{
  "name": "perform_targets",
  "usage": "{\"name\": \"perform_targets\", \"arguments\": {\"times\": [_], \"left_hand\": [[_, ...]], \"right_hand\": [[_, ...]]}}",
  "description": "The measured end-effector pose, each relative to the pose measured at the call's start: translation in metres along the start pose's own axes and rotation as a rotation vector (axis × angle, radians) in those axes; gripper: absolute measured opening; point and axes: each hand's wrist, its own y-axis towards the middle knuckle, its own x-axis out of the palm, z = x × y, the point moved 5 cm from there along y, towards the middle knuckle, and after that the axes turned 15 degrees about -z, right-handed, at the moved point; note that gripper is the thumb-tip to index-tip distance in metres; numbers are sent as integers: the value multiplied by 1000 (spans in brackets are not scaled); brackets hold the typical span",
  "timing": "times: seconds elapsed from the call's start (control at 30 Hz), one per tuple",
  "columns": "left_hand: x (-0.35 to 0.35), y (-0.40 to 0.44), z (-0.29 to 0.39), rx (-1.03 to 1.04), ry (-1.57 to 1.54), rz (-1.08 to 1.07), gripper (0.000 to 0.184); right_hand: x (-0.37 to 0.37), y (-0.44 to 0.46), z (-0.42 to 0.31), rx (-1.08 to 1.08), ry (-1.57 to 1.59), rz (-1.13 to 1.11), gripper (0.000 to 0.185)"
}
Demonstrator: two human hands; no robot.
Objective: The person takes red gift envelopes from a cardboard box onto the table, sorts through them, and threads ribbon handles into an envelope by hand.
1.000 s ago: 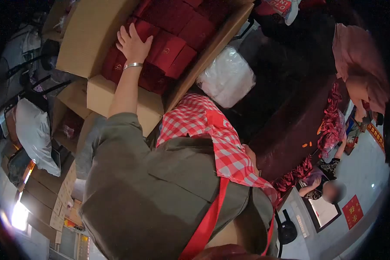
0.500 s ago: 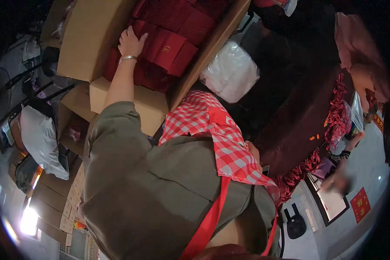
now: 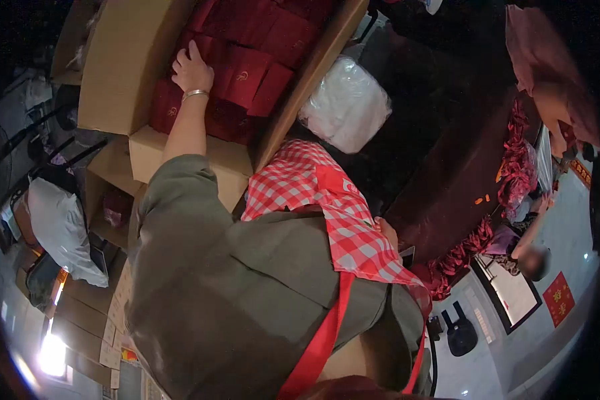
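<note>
My left hand (image 3: 193, 72), with a silver bracelet at the wrist, reaches into a large cardboard carton (image 3: 113, 73). It lies on the dark red packs (image 3: 248, 79) stacked inside, its fingers apart and nothing visibly held. Some packs bear a small gold mark. My right hand (image 3: 388, 233) shows only in part beside the red-and-white checked apron (image 3: 293, 175); its fingers are hidden. A small grey-edged object (image 3: 407, 255) is close to it.
A clear plastic-wrapped white bundle (image 3: 348, 105) lies right of the carton. Farther right stands a dark red covered table (image 3: 440, 193) with bunched red fabric strips (image 3: 513, 160). A person (image 3: 530, 250) is at the far right. A white sack (image 3: 57, 223) and smaller cartons sit at left.
My left hand has shifted a little over the red packs, and its finger pose has changed. The whole view has moved slightly. My right hand stays mostly hidden.
</note>
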Motion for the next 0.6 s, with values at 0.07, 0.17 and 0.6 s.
{"name": "perform_targets", "arguments": {"times": [0.07, 0.17, 0.6], "left_hand": [[-8, 5, -16, 27, -132, 5, 85], [-41, 10, -41, 29, -194, -4, 72], [-5, 47, -47, -79, -235, -97, 77]], "right_hand": [[8, 6, 13, -59, 102, 5, 40], [10, 8, 10, -72, 63, -1, 39], [10, 19, 26, -42, 111, -14, 38]]}}
